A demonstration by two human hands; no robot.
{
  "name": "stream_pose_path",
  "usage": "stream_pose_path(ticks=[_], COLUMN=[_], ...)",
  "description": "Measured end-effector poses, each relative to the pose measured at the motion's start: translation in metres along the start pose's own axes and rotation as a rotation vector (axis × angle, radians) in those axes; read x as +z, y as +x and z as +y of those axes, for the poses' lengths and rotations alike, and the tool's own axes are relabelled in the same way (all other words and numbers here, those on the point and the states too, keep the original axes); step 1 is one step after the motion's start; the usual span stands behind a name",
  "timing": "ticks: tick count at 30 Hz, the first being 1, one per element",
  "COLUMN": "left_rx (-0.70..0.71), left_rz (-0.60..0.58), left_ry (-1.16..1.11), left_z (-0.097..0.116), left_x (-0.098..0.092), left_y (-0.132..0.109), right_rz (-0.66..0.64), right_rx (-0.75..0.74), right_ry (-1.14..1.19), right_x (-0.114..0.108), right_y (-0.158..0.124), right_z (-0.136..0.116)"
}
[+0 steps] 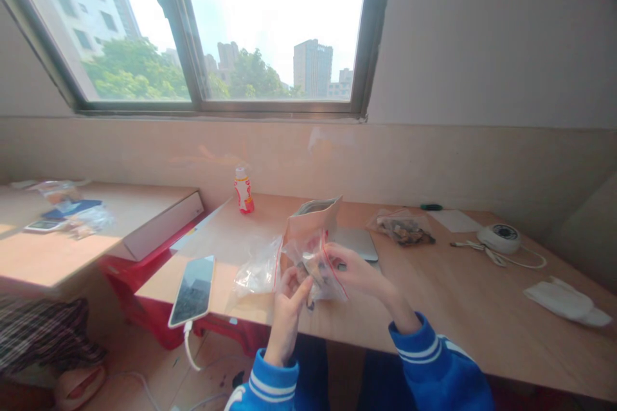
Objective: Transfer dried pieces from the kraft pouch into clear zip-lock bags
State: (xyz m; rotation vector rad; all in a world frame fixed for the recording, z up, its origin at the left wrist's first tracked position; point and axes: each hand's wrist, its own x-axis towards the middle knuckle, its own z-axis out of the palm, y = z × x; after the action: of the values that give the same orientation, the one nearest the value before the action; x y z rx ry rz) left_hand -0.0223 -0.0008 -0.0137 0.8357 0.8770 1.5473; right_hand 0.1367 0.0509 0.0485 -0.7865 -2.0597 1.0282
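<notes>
Both my hands are on a small clear zip bag (332,291) with a red seal line, above the near part of the table. My left hand (292,295) grips its left side, thumb on the front. At the upper right of the bag, my right hand (354,270) has its fingers curled on the edge by the red line. Small dark and pale pieces show inside, too blurred to name. Just behind stands an open brown paper pouch (308,225). Left of my hands lies another clear zip bag (260,270), and a silver flat device (364,244) is partly hidden behind them.
A phone (193,289) with a white cable lies at the table's left edge. A small drink bottle (243,191) stands at the back. Rightward are a filled zip bag (405,228), a white dome camera (501,239) with its cable and a white cloth-like bundle (566,302).
</notes>
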Motion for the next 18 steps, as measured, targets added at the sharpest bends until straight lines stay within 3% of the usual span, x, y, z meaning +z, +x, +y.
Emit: stream_pose_path(ticks=[9,18], left_rx=[-0.023,-0.048], left_rz=[0.034,0.028], left_ry=[-0.002,-0.131], left_z=[-0.0013,0.0065], left_x=[-0.0015,0.0057], left_y=[0.0012,0.0], right_rz=[-0.115,0.088], right_rx=[-0.021,0.06], right_ry=[-0.039,0.083], right_x=[0.002,0.0009], right_y=[0.0002,-0.001], right_z=[0.0026,0.0041])
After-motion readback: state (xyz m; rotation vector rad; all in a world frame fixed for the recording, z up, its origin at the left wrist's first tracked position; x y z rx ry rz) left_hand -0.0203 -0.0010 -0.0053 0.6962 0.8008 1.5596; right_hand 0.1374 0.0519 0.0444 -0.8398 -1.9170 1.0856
